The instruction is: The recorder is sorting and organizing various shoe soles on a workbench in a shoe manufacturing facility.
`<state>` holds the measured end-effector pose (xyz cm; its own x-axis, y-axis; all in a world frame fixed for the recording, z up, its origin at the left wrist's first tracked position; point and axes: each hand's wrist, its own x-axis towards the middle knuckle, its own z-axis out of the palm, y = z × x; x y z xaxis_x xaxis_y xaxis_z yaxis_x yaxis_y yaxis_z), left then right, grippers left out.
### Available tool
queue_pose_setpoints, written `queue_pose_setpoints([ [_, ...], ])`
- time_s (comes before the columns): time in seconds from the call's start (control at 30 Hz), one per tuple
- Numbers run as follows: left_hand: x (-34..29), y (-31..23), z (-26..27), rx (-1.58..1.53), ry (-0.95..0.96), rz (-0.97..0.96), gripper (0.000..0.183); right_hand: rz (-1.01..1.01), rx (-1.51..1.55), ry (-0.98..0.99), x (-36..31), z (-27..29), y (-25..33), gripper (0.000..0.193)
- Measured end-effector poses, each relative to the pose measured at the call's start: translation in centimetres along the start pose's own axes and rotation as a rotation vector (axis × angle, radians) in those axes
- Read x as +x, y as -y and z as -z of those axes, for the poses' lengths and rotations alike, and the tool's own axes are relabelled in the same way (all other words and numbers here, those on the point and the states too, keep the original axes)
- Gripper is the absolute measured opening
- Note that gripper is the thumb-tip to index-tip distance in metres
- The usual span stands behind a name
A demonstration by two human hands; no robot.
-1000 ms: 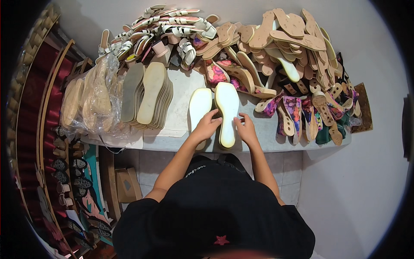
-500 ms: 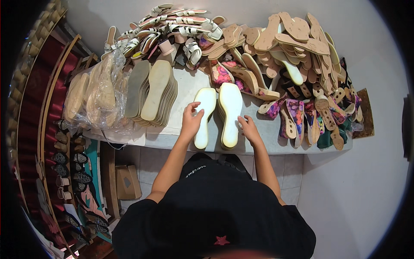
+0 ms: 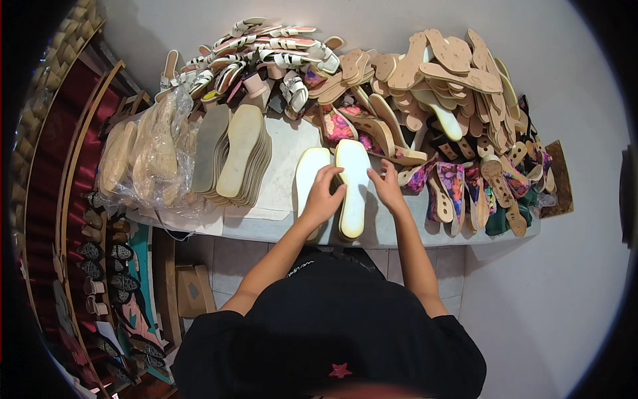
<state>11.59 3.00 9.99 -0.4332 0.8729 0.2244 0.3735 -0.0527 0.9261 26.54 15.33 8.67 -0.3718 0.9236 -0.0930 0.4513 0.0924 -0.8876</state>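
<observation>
Two pale, glossy shoe insoles lie side by side at the table's front edge. The right insole [image 3: 353, 183] tops a small stack; the left insole [image 3: 307, 174] is partly covered by my arm. My left hand [image 3: 324, 197] reaches over the left insole, its fingers apart and their tips at the left edge of the right stack. On the other side, my right hand [image 3: 387, 188] hovers by the stack's right edge with fingers spread. Whether either hand touches the stack is hard to tell. Neither hand holds anything.
Left of my hands stands a taller stack of insoles [image 3: 239, 153], beside plastic-wrapped soles [image 3: 156, 143]. White strappy sandals [image 3: 286, 44] pile up behind. Tan insoles [image 3: 458, 76] and floral wedge heels [image 3: 452, 183] crowd the right. Shoe shelves [image 3: 109, 266] line the left wall.
My left hand has moved right, from the left insole to the left side of the right stack. My right hand has shifted slightly up along the stack's right side. The view has tilted a little.
</observation>
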Motion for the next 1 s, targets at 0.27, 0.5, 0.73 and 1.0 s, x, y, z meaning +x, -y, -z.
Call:
queue_pose_setpoints([
  [0.27, 1.2, -1.5, -2.3, 0.618, 0.429, -0.137, 0.053, 0.243, -0.143, -0.019, 8.9, 0.4, 5.4, 0.071],
  [0.5, 1.3, -1.9, -1.7, 0.569, 0.422, -0.13, 0.056, 0.343, -0.129, 0.007, 19.1, -2.7, 8.4, 0.077],
  [0.73, 1.9, -1.5, -1.0, 0.35, 0.391, -0.076, 0.041, 0.29, -0.247, -0.023, 28.0, -6.1, 7.0, 0.058],
  [1.0, 3.2, -1.2, 1.2, 0.103, 0.228, -0.107, 0.029, 0.341, -0.274, -0.269, 28.3, -7.5, 8.0, 0.026],
])
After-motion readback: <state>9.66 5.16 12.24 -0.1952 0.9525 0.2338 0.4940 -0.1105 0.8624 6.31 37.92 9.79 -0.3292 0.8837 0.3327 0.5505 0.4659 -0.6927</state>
